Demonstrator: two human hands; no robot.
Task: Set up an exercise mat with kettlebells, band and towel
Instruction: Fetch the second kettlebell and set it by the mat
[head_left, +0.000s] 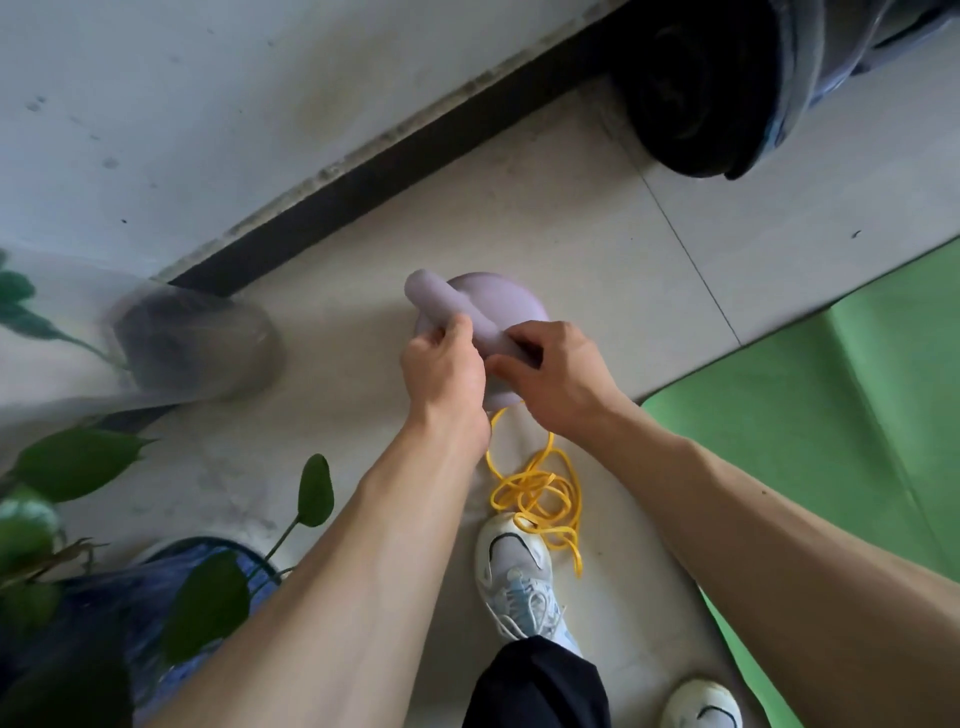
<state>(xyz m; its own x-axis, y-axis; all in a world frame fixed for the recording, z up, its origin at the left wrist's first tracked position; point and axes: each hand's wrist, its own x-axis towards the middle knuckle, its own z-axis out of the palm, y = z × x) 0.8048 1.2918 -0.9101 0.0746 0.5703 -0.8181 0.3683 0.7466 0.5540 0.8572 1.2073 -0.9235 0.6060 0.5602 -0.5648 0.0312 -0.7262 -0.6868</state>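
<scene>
A lilac kettlebell (498, 301) stands on the pale tiled floor near the wall. Both hands are on its thick handle: my left hand (441, 369) grips the handle's middle, and my right hand (550, 379) curls round its near end. Just below the hands a yellow band (540, 493) lies in loose coils on the floor, reaching to my shoe. The green exercise mat (810, 415) is spread out on the right. No towel is in view.
A dark rolled mat in a plastic wrap (696, 93) lies at the top right by the wall. A clear-wrapped roll (192, 348) lies on the left. A leafy plant in a blue pot (130, 597) crowds the lower left. My white shoes (519, 571) stand by the band.
</scene>
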